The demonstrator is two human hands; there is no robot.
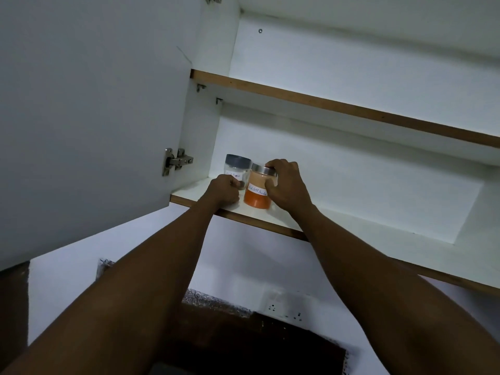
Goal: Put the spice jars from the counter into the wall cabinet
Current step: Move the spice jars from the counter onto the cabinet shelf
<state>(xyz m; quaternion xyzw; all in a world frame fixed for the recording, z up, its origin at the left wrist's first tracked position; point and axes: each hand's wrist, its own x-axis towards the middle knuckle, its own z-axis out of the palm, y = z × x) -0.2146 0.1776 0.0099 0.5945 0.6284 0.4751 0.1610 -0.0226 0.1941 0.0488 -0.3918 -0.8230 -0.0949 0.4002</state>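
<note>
Both arms reach up into the open wall cabinet (351, 163), a white box with smooth flat walls and brown wood edges on its shelves. 2 spice jars stand upright on the bottom shelf (338, 226), close to the left wall and just beside each other.

The orange jar (257, 194) is round and see-through, full of orange-red powder, with a shiny silver lid. It has a white paper label with handwriting that is too small to read fully. The right hand (288, 186) wraps around it, with fingers curled over the lid and the thumb pressing on the side.

The grey-lid jar (238, 169) is round and clear too, with a dull grey lid and a white label. A little dark stuff sits at its bottom. The left hand (223, 192) is in front of it with fingers curled against its lower part, hiding that part. Whether the fingers truly squeeze the jar is hard to tell.

The cabinet door (89, 117) hangs open on the left, plain and white, with a shiny metal hinge (177, 161). The top shelf (338, 106) shows only its brown front edge. Below the arms are a white wall socket (284, 307) and a dark patch, both blurry.
</note>
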